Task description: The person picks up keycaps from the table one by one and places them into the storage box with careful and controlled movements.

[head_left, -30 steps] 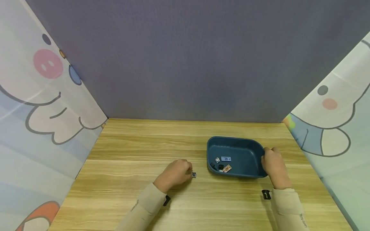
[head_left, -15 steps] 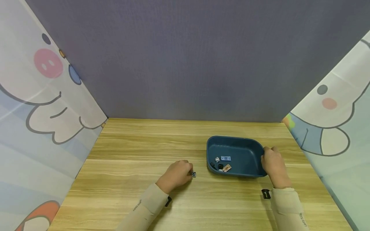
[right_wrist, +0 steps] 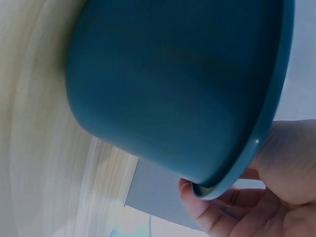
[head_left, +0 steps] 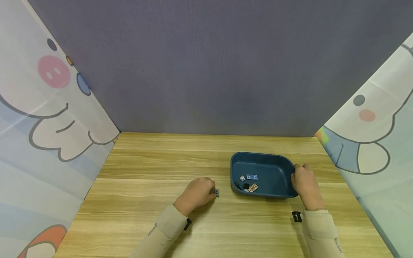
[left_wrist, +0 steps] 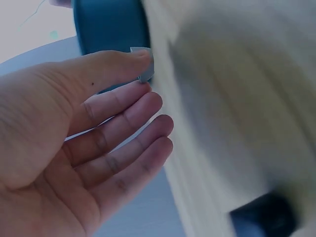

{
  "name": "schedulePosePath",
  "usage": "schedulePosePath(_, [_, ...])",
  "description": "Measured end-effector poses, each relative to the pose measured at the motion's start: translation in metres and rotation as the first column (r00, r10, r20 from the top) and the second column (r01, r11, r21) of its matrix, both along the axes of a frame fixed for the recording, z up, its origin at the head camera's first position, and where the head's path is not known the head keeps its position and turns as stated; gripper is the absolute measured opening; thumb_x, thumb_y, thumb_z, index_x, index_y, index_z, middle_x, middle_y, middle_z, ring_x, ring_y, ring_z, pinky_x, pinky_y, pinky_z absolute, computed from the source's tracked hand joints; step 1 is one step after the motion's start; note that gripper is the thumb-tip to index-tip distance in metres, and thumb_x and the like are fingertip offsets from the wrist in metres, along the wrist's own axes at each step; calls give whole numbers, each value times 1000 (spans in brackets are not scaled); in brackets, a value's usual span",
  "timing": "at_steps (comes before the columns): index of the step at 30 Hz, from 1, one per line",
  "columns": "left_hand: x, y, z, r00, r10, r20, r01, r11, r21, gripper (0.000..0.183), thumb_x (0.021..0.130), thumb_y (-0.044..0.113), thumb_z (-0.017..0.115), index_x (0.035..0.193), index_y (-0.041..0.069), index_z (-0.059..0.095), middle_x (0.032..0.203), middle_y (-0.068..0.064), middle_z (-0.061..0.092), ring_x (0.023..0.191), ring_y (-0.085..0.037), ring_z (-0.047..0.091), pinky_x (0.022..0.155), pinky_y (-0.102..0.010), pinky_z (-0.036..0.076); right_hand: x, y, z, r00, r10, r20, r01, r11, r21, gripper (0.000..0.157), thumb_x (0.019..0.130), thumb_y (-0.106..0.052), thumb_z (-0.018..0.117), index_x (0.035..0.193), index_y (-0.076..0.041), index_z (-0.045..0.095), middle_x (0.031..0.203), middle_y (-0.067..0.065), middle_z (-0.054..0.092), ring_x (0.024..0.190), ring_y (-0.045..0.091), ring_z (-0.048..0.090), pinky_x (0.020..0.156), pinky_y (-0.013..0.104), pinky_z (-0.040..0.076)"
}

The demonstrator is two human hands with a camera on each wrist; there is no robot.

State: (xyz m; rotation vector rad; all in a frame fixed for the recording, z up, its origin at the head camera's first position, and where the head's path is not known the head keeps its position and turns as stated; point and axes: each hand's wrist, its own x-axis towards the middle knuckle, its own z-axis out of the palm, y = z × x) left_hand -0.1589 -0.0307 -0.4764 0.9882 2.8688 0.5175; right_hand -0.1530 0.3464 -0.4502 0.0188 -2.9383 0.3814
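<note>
Between thumb and index finger, my left hand (head_left: 196, 192) pinches a small grey, block-like piece (head_left: 217, 193) just left of a dark blue plastic basin (head_left: 272, 175). In the left wrist view the piece (left_wrist: 147, 73) looks pale grey with a flat face; its exact kind cannot be told. The other fingers of that hand (left_wrist: 98, 133) are loosely bent and hold nothing. My right hand (head_left: 305, 185) grips the basin's right rim, with fingers hooked under the lip in the right wrist view, where the basin wall (right_wrist: 163, 98) fills most of the picture.
Inside the basin lie a blue printed tile (head_left: 252, 177), a tan printed tile (head_left: 253, 187), a small white piece (head_left: 242, 178) and black pieces (head_left: 246, 186). The wooden table (head_left: 145, 172) meets a grey panel (head_left: 206, 71) behind; cartoon-printed sheets flank both sides.
My left hand has shifted slightly right, and the grey piece has risen or tilted a little in its fingertips. The right hand and the basin stay in place.
</note>
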Motion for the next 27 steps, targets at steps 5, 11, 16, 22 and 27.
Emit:
schedulePosePath(5, [-6, 4, 16, 1000, 3, -10, -3, 1000, 9, 19, 88, 17, 76, 72, 17, 65, 71, 7, 54, 61, -5, 44, 53, -23, 41, 0, 0, 1, 1000, -2, 16, 2, 1000, 5, 21, 87, 9, 62, 101, 24, 58, 88, 37, 51, 81, 52, 55, 67, 58, 51])
schedulePosePath(11, [-18, 18, 40, 998, -22, -62, 23, 999, 25, 5, 89, 16, 75, 84, 15, 76, 81, 4, 64, 67, -5, 54, 56, -23, 46, -1, 1, 1, 1000, -7, 25, 7, 1000, 9, 19, 87, 9, 62, 99, 23, 58, 88, 37, 50, 81, 52, 55, 67, 58, 51])
schedulePosePath(16, [-24, 36, 51, 996, -58, -70, 59, 998, 14, 4, 90, 17, 74, 89, 16, 77, 84, 5, 66, 69, -5, 55, 58, -21, 46, 0, 0, 0, 1000, -5, 13, 5, 1000, 12, 22, 87, 9, 62, 103, 24, 58, 89, 38, 50, 81, 53, 55, 66, 59, 51])
schedulePosePath(22, [-27, 57, 54, 994, -102, -36, 102, 995, 2, 12, 92, 22, 76, 98, 12, 76, 93, 3, 69, 75, -5, 59, 65, -21, 49, 0, -1, 1, 1000, -13, 16, 13, 1000, 10, 24, 87, 9, 61, 105, 25, 58, 90, 39, 50, 82, 53, 55, 68, 59, 51])
schedulePosePath(27, [-29, 70, 53, 991, -133, -27, 133, 991, -32, 15, 92, 25, 76, 101, 13, 76, 96, 4, 69, 81, -8, 60, 70, -22, 50, 0, -2, 2, 1000, -11, 12, 11, 1000, 9, 24, 87, 9, 61, 104, 25, 58, 90, 39, 51, 82, 53, 55, 68, 59, 51])
